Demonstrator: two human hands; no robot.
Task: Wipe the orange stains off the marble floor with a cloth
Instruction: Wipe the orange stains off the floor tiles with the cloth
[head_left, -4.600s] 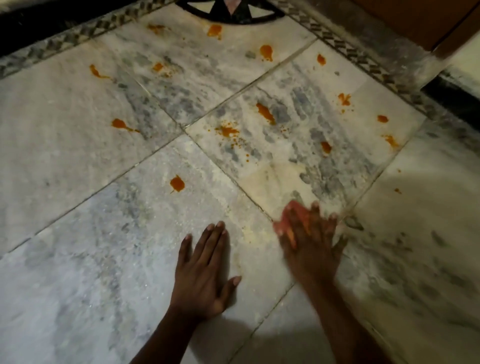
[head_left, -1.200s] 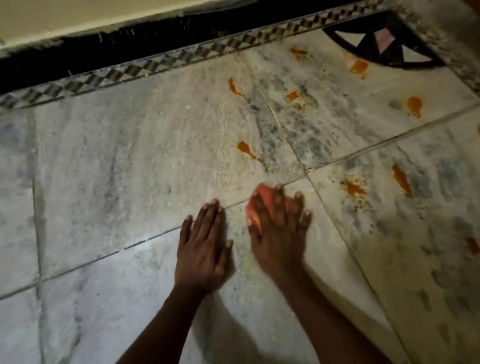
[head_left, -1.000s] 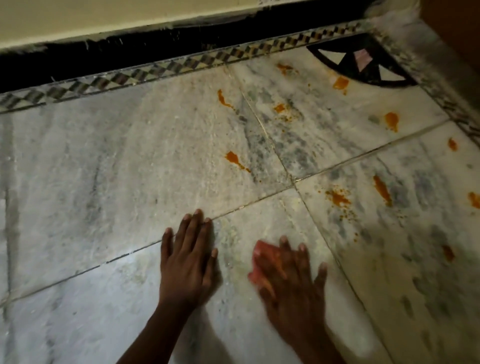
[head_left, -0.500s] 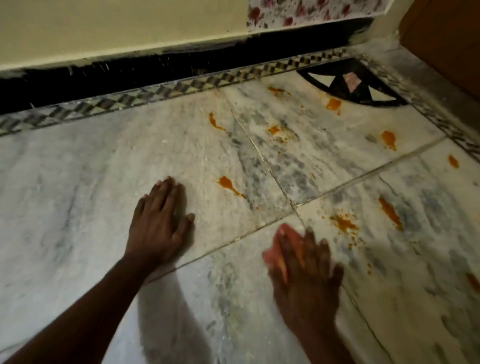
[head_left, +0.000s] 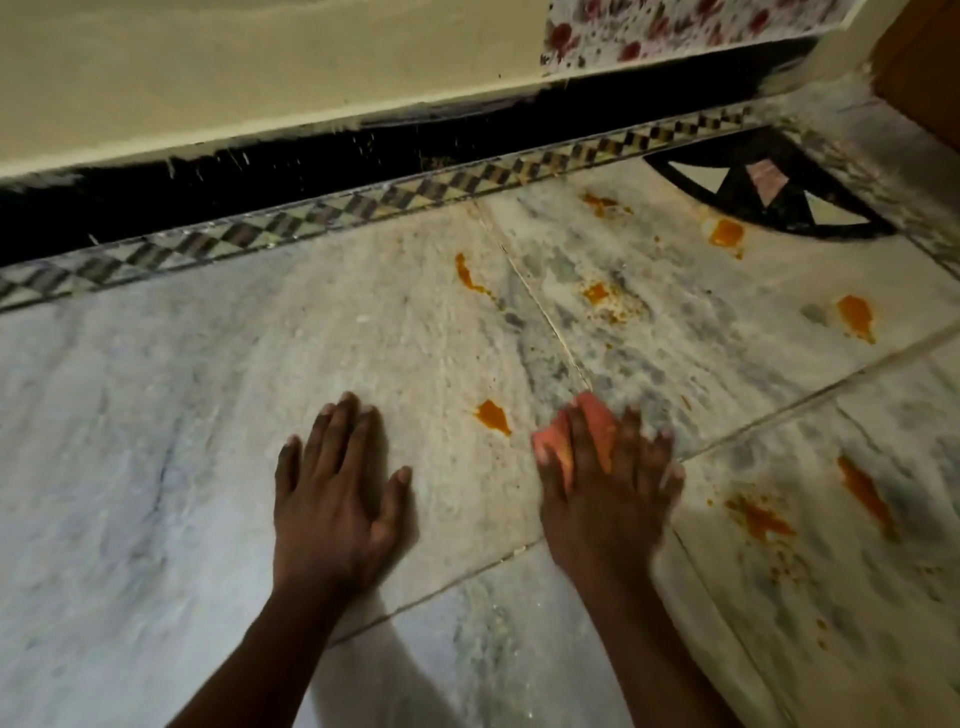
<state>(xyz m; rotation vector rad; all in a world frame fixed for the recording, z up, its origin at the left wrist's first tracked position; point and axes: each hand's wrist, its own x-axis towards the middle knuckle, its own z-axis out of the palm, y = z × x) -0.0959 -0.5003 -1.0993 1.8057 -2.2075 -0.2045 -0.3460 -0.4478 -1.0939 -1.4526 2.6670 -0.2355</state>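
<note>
While the left hand (head_left: 332, 499) rests flat on the marble floor (head_left: 156, 415), fingers straight, the right hand (head_left: 602, 493) presses the cloth (head_left: 558, 441) down under spread fingers. To clear 1 nearest stain (head_left: 492, 415), just left of its fingertips, sweep sideways with firm, even pressure.

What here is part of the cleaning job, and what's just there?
Part of the job: pink cloth under the right hand; orange stains; marble floor.

Just there: left hand resting flat; checkered border; black inlay; wall.
</note>
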